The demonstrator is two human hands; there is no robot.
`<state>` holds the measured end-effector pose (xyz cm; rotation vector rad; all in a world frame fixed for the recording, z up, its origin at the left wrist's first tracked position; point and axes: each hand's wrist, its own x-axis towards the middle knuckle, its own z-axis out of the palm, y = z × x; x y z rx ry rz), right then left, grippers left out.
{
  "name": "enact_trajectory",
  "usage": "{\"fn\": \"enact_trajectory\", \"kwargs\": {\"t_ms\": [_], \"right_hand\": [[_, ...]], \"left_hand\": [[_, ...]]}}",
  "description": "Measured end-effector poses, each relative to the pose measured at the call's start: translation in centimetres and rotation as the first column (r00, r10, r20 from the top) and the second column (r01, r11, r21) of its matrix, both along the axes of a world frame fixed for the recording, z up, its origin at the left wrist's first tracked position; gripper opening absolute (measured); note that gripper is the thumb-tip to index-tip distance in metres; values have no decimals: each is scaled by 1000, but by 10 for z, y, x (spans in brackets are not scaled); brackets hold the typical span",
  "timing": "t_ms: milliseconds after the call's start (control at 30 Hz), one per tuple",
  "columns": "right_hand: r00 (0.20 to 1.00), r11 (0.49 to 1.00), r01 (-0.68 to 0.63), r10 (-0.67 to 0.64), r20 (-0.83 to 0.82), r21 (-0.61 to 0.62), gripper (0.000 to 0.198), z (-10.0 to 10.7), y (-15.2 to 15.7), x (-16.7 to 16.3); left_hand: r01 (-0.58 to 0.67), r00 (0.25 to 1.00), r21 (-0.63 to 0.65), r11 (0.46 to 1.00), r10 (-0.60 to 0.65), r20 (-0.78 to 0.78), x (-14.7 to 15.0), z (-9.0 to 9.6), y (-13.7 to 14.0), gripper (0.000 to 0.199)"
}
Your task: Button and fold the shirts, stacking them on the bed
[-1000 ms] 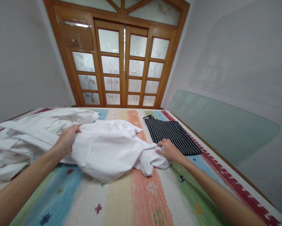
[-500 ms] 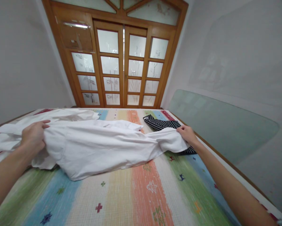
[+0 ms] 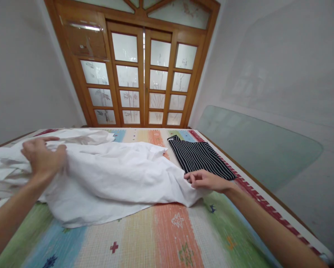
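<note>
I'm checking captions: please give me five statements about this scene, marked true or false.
1. The right hand is at the right end of the front white cloth. True.
2. The black garment has polka dots. False: it has white stripes.
3. The left hand is over the black garment. False: it's at the front white cloth.
4. The wooden doors have glass panes. True.
5. The underlying cloth is plain. False: it has coloured stripes.

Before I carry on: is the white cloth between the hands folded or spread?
Spread loosely: the white cloth reaches from the left hand to the right hand, wrinkled. Hidden layers: cannot tell.
</note>
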<state>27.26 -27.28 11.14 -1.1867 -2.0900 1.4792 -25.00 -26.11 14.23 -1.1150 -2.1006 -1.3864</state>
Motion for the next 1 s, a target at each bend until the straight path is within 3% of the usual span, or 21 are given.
{"fn": "enact_trajectory", "kwargs": {"t_ms": [133,233,300,367,433,500,567,633,667,733,800,900,1000], "right_hand": [[981,980,-190,193,-34,63,26,-9,-19,-44],[967,958,-251,256,-16,140,22,-20,-31,-72],[965,956,-257,262,-14,140,23,-28,-38,-84],[976,971,-219,217,33,98,26,-33,-44,-91],[966,980,-196,191,173,12,36,-34,-48,-91],[908,978,-203,209,364,-55,52,-34,-51,-87],[821,980,-196,141,553,40,63,-33,-51,-79],[747,951,-138,-84,659,278,67,-35,-48,-70],[724,922,-103,-188,663,373,68,-38,-45,-66],[737,895,-17,-289,611,445,70,-43,-37,-60],[805,897,79,-315,503,435,68,-49,-28,-59],[889,893,180,-327,320,412,48,-55,-15,-64],[928,868,265,-348,135,419,31,-56,0,-72]], "left_hand": [[165,932,-185,969,-215,-293,64,-5,-11,28],[276,777,-313,909,-403,-484,115,-21,-16,23],[383,648,-454,804,-584,-488,142,-34,-12,22],[442,550,-606,661,-734,-399,163,-45,-3,28],[410,533,-722,557,-789,-306,176,-52,10,35],[337,567,-831,442,-800,-195,183,-56,25,41],[288,602,-914,286,-796,-60,184,-59,39,49],[280,601,-944,174,-799,31,181,-63,51,61],[286,586,-946,153,-809,46,179,-65,56,68],[304,553,-940,152,-832,44,175,-71,64,82],[326,538,-935,142,-841,60,171,-77,71,98],[359,527,-928,98,-842,115,166,-83,79,115],[376,516,-924,63,-843,152,165,-84,86,119]]}}
